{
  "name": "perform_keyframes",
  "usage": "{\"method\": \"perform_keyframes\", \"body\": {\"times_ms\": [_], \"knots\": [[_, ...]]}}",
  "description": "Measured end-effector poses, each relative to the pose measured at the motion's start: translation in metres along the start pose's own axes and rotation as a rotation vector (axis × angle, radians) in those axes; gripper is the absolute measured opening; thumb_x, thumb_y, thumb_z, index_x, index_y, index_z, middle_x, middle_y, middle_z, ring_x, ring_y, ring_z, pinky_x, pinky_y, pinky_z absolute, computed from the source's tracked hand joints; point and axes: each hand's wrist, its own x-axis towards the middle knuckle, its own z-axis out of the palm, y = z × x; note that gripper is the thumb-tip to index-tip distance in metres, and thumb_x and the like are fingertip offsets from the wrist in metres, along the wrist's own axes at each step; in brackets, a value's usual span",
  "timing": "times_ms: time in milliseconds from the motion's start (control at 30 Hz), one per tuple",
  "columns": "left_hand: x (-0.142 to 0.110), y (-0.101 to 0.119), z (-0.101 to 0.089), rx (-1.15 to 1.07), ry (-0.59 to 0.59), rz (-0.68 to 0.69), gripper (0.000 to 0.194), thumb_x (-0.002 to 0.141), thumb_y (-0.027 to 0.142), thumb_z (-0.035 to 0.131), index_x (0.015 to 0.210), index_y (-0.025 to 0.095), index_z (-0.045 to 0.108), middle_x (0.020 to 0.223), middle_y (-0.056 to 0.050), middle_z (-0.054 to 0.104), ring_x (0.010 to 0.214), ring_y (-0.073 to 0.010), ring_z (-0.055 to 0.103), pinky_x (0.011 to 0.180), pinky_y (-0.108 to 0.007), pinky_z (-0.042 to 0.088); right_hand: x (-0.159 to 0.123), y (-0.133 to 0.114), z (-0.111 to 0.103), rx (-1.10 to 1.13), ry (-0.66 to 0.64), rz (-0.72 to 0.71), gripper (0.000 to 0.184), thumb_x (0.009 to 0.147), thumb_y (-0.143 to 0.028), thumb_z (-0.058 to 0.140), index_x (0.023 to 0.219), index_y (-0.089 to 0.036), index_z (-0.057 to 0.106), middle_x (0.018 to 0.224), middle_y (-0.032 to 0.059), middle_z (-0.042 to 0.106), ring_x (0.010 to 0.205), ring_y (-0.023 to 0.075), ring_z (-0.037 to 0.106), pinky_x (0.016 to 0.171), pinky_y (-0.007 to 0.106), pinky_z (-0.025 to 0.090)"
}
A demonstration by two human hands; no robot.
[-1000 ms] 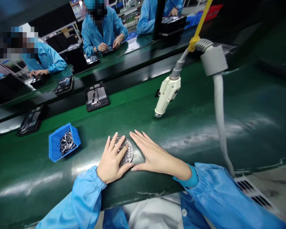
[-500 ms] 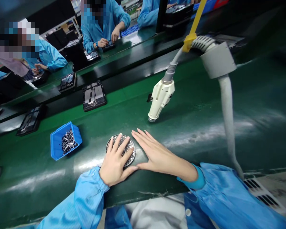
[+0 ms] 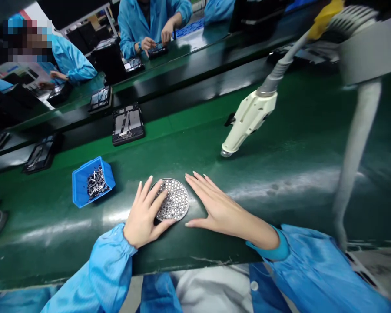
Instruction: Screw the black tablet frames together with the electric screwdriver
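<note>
A round metal plate point(image 3: 176, 198) full of small round holes or cells lies flat on the green work surface point(image 3: 169, 256). Over its left edge rests my left hand point(image 3: 146, 215), palm down, fingers spread and covering part of it. My right hand point(image 3: 211, 204) is just to the right of the plate, fingers stretched out and thumb apart, with nothing in it. Whether its fingertips touch the surface I cannot tell. Beyond it hangs a cream electric screwdriver point(image 3: 249, 121), nose down, on a grey cable.
Left of the plate stands a blue bin point(image 3: 81, 187) with many small metal parts. An opened tablet-like device point(image 3: 128, 124) lies farther back, another point(image 3: 42, 154) at left. A thick grey hose point(image 3: 355, 161) hangs at right. Co-workers in blue sleeves point(image 3: 73, 58) sit across the line.
My left hand has slid left, uncovering more of the round plate. My right hand stays outstretched, a little farther from the left. The view has shifted, and the screwdriver appears farther right.
</note>
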Motion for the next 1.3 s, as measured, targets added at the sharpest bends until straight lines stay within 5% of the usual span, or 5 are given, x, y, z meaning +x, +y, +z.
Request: {"method": "perform_keyframes", "body": {"times_ms": [200,500,833,1033,1300], "knots": [[-0.02,0.004,-0.003,-0.023,-0.01,-0.073,0.064,0.102,0.049,0.06,0.154,0.015,0.043,0.167,-0.024,0.033,0.162,-0.0415,0.015,0.124,-0.071,0.029,-0.002,0.002,-0.001,0.021,-0.038,-0.001,0.127,0.089,-0.068,0.073,0.17,-0.023,-0.013,0.172,0.0187,0.024,0.161,0.0398,0.019,0.127,0.067,0.031],[0.024,0.028,0.016,0.031,-0.142,0.098,0.071,0.099,0.065,0.056,0.143,0.01,0.061,0.166,-0.021,0.037,0.156,-0.0516,0.024,0.118,-0.079,0.031,-0.004,0.009,0.005,0.018,-0.059,0.052,0.125,0.088,-0.067,0.076,0.172,-0.021,-0.005,0.173,0.019,0.021,0.161,0.0384,0.018,0.128,0.066,0.028],[-0.006,0.025,0.006,0.009,-0.007,0.11,0.053,0.102,0.049,0.059,0.142,0.014,0.059,0.161,-0.021,0.045,0.159,-0.0437,0.022,0.121,-0.072,0.032,-0.006,0.005,0.0,0.045,-0.087,0.06,0.128,0.087,-0.066,0.078,0.172,-0.021,-0.006,0.173,0.0195,0.021,0.162,0.0385,0.014,0.13,0.065,0.024],[0.022,-0.053,-0.039,0.124,0.09,-0.163,0.038,0.104,0.036,0.056,0.131,0.01,0.065,0.158,-0.021,0.048,0.158,-0.0351,0.029,0.128,-0.054,0.033,0.042,-0.017,-0.013,0.035,-0.332,-0.049,0.137,0.071,-0.071,0.088,0.172,-0.016,0.013,0.173,0.0226,0.011,0.161,0.0454,0.003,0.127,0.072,0.016],[0.121,-0.221,-0.101,0.173,-0.12,-1.137,0.052,0.095,0.034,0.068,0.131,-0.003,0.063,0.136,-0.032,0.061,0.127,-0.0409,0.061,0.107,-0.05,0.048,0.056,-0.033,0.004,-0.08,-0.343,-0.046,0.109,0.065,-0.036,0.079,0.165,-0.013,0.039,0.164,0.0268,0.037,0.153,0.0485,0.036,0.126,0.067,0.028]]}}
